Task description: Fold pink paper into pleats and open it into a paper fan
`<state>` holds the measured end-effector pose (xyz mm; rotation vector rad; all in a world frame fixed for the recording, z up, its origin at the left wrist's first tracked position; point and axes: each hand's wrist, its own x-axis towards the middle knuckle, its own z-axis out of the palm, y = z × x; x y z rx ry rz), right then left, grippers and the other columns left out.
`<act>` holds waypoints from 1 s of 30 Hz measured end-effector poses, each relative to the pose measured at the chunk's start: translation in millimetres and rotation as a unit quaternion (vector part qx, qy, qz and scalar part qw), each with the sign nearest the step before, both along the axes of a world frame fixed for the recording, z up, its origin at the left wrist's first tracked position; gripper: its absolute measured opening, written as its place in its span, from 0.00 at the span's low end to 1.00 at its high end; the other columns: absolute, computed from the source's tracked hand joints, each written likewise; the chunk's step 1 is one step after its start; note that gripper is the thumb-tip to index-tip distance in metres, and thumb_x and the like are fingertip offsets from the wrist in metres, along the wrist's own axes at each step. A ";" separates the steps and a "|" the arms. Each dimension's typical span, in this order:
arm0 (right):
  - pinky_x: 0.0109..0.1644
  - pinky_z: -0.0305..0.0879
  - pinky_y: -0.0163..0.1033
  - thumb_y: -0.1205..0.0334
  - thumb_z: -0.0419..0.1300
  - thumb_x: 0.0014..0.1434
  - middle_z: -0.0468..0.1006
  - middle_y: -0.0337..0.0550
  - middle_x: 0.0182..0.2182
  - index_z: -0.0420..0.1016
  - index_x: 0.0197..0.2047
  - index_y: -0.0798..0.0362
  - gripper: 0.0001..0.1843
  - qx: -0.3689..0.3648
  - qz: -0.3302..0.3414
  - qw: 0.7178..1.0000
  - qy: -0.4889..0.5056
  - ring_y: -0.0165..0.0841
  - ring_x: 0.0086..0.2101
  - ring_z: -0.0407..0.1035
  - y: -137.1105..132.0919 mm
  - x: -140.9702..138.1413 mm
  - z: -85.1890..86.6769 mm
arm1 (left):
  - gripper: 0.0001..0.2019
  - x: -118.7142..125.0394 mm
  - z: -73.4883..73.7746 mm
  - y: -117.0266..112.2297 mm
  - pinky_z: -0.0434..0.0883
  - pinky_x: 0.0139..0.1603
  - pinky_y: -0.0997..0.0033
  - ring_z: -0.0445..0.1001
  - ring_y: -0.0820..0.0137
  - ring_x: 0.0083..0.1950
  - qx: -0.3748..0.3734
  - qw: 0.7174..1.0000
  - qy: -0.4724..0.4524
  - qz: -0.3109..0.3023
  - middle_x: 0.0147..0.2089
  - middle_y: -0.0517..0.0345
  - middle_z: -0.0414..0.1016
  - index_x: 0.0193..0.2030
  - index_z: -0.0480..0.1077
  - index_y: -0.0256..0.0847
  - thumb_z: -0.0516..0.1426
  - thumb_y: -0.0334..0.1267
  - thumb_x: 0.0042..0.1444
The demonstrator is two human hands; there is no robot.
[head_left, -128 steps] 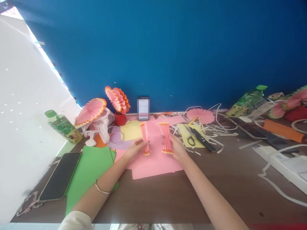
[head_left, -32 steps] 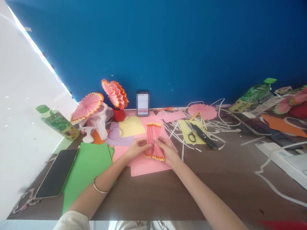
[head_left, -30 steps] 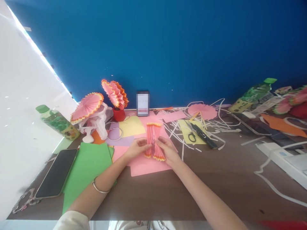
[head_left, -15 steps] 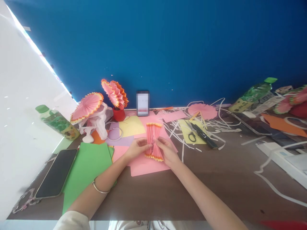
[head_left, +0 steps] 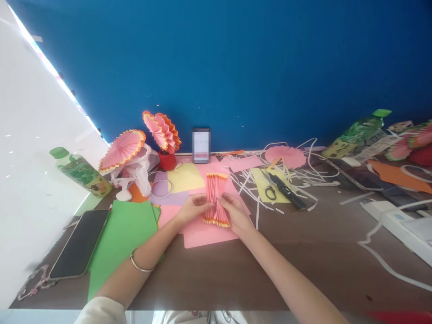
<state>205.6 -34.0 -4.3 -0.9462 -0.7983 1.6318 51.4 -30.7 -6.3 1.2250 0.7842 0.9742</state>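
A pleated pink paper fan with orange and yellow edges is pinched at its middle, its folds spreading at both ends. My left hand grips its left side, thumb across the pleats. From the right, my right hand holds the other side with thumb and fingertips near the centre. Beneath the hands lie sheets of pink paper. Yellow paper and purple paper lie just behind the left hand.
Green paper and a phone lie left. Behind stand a red pot with a paper flower and an upright phone. Scissors, a black-handled tool and white paper strips lie right. Bottles flank the desk.
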 end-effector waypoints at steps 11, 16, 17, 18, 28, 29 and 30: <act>0.41 0.65 0.39 0.58 0.67 0.42 0.77 0.41 0.33 0.76 0.33 0.52 0.13 0.003 0.000 1.000 0.008 0.36 0.37 0.70 0.5 -1.0 -4.9 | 0.16 0.5 -3.1 0.6 0.67 0.49 0.63 0.73 0.63 0.44 -0.006 1.000 -0.012 -0.003 0.44 0.48 0.75 0.42 0.72 0.34 0.61 0.40 0.46; 0.41 0.65 0.39 0.59 0.67 0.43 0.77 0.42 0.35 0.76 0.34 0.51 0.13 -0.005 -0.002 1.000 0.012 0.36 0.39 0.70 -0.1 -1.5 -4.1 | 0.17 0.8 -1.0 -0.1 0.67 0.48 0.64 0.73 0.63 0.44 -0.008 1.000 -0.001 0.001 0.44 0.48 0.75 0.42 0.72 0.34 0.61 0.41 0.46; 0.41 0.65 0.39 0.59 0.67 0.43 0.77 0.42 0.35 0.76 0.34 0.51 0.13 -0.004 -0.001 1.000 0.012 0.36 0.40 0.70 -0.1 -1.2 -3.7 | 0.17 0.8 -0.1 -0.3 0.67 0.48 0.64 0.73 0.63 0.44 -0.007 1.000 -0.001 0.001 0.44 0.48 0.75 0.42 0.72 0.34 0.61 0.41 0.46; 0.41 0.65 0.39 0.59 0.67 0.43 0.77 0.42 0.35 0.76 0.34 0.52 0.13 -0.003 0.001 1.000 0.012 0.36 0.40 0.70 0.0 -0.8 -3.3 | 0.18 0.8 0.7 -0.5 0.67 0.48 0.64 0.73 0.63 0.44 -0.007 1.000 0.000 0.000 0.44 0.48 0.75 0.42 0.72 0.34 0.61 0.41 0.46; 0.41 0.66 0.39 0.58 0.67 0.42 0.78 0.42 0.33 0.76 0.34 0.52 0.14 -0.014 0.004 1.000 0.012 0.36 0.38 0.71 -0.7 -0.6 0.2 | 0.18 0.1 1.4 -0.4 0.67 0.48 0.64 0.73 0.63 0.44 -0.008 1.000 0.002 -0.001 0.44 0.48 0.75 0.42 0.72 0.35 0.62 0.43 0.45; 0.40 0.66 0.39 0.58 0.67 0.43 0.78 0.41 0.32 0.76 0.34 0.52 0.14 -0.013 0.008 1.000 0.014 0.36 0.37 0.71 -1.0 -0.9 0.6 | 0.18 0.1 1.4 -0.4 0.67 0.48 0.64 0.72 0.63 0.44 -0.009 1.000 0.002 0.000 0.44 0.48 0.75 0.42 0.72 0.35 0.62 0.43 0.44; 0.40 0.66 0.39 0.58 0.67 0.42 0.78 0.41 0.31 0.76 0.34 0.52 0.14 -0.014 0.009 1.000 0.016 0.36 0.36 0.71 -1.3 -1.1 0.9 | 0.18 0.1 1.6 -0.4 0.67 0.48 0.64 0.72 0.63 0.44 -0.008 1.000 0.002 0.001 0.44 0.48 0.75 0.42 0.72 0.35 0.62 0.42 0.45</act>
